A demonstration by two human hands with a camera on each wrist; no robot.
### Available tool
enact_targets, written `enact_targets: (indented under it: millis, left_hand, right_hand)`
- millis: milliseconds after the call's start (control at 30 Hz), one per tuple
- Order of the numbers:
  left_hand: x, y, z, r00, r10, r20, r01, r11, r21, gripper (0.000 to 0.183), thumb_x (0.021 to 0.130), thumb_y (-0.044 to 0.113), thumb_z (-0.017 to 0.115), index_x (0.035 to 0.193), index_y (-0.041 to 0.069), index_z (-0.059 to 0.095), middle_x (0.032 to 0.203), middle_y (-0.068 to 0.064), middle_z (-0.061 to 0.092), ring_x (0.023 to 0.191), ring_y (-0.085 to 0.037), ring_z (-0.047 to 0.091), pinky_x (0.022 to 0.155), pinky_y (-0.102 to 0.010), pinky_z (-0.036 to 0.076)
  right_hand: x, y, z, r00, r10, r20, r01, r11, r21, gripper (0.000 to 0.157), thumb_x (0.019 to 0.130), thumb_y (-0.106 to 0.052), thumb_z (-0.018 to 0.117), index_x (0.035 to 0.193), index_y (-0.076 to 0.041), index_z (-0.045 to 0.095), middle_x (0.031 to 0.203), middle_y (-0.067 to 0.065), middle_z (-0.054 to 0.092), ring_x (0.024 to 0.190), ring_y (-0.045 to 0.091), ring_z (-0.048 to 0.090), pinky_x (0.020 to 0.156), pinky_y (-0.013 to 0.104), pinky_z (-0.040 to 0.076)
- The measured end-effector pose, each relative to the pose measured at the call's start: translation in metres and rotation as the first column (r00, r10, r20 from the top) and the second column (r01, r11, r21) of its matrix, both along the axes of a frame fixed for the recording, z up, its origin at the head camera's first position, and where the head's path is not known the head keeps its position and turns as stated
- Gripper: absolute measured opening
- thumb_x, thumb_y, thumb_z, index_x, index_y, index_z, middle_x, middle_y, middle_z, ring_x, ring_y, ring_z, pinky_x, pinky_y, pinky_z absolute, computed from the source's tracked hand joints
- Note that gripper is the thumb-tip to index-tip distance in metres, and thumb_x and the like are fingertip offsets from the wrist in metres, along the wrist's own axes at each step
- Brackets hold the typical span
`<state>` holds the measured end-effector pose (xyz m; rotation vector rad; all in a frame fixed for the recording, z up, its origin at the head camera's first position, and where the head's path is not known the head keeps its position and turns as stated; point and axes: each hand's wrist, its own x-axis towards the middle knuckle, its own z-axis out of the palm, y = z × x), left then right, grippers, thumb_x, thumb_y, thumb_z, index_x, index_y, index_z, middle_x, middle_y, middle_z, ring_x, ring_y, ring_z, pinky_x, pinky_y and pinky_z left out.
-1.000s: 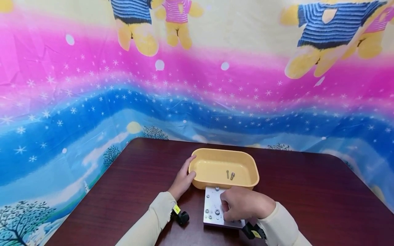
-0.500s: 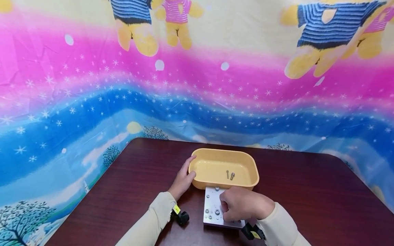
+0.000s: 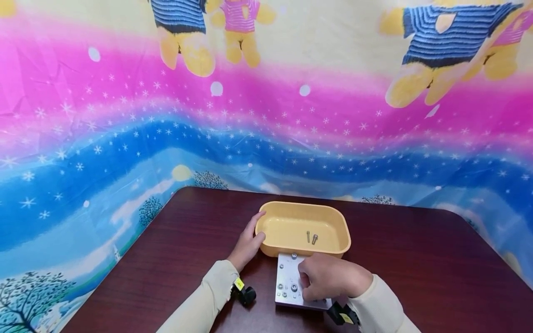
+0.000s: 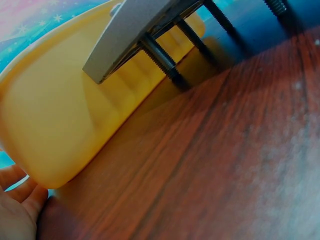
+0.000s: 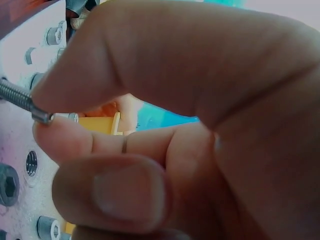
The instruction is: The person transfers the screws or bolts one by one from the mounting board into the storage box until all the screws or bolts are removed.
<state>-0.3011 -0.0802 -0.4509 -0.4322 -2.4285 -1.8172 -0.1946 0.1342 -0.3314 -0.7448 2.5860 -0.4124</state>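
Note:
In the head view a silvery metal plate (image 3: 287,273) fitted with several socket-head screws sits at the near side of a yellow plastic bin (image 3: 291,250). Threaded screw shanks (image 4: 160,56) stick out beneath it in the left wrist view. My right hand (image 3: 331,277) is over the plate's right part. Its thumb and finger pinch a small screw (image 5: 22,100), whose shank meets the plate face; how deep it sits I cannot tell. A threaded hole (image 5: 31,163) shows beside it. My left hand (image 3: 246,243) grips the bin's left end, thumb at the near corner.
Two loose screws (image 3: 314,239) lie inside the bin, toward its right. A dark reddish wood table (image 3: 200,222) carries everything. A printed curtain (image 3: 266,115) hangs behind the table and along its left side.

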Motion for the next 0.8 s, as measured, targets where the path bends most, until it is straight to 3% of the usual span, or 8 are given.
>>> enact_targets:
  millis: [200,800]
  left_hand:
    - [0.0011,-0.0004,0.0015,1.000,-0.005,-0.008,0.005,1.000,0.011,0.065,0.088,0.009,0.047,0.150,0.026,0.035,0.154,0.003,0.029,0.138,-0.017,0.031,0.106,-0.044,0.031]
    - [0.0011,-0.0012,0.0013,1.000,-0.012,-0.008,0.012,1.000,0.012,0.065,0.088,0.009,0.046,0.149,0.026,0.035,0.154,0.004,0.030,0.137,-0.017,0.032,0.104,-0.042,0.032]
  right_hand:
    - [0.0008,-0.0010,0.0005,0.998,-0.043,0.035,0.042,0.999,0.022,0.013,0.077,-0.019,0.068,0.070,-0.020,0.058,0.064,-0.006,0.055,0.051,0.010,0.052,0.042,0.028,0.042]
    - [-0.0001,0.0001,0.0006,0.999,-0.034,0.040,0.034,0.999,0.019,0.013,0.077,-0.019,0.068,0.070,-0.020,0.057,0.064,-0.006,0.054,0.051,0.010,0.052,0.042,0.027,0.042]
